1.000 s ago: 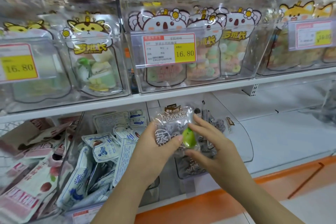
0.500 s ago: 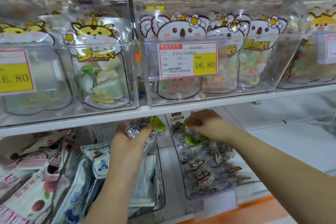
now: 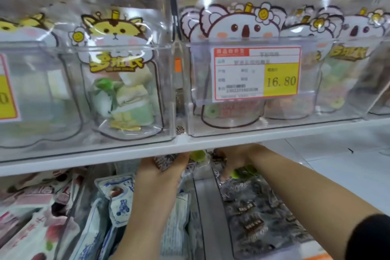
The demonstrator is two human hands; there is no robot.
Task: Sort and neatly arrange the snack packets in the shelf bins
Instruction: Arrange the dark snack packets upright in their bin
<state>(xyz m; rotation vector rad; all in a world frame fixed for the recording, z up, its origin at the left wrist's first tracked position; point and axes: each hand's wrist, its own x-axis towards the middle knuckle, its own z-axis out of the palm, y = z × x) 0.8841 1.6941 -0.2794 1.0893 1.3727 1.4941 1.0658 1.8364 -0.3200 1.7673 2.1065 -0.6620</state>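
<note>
head view: left hand (image 3: 162, 172) grips a packet (image 3: 165, 161) just under the shelf (image 3: 105, 157) edge, above blue-white packs (image 3: 118, 202). right hand (image 3: 234, 157), just beside, reaches into the bin (image 3: 203, 207) of dark packets (image 3: 253, 217), fingers curled; grip cannot be told.

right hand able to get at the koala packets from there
Probably not directly: the right hand is under the shelf board, and the koala packets stand above it in a clear bin.

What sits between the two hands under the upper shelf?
Head view: a clear snack packet with a green patch, gripped by the left hand, fills the gap to the right hand.
</note>
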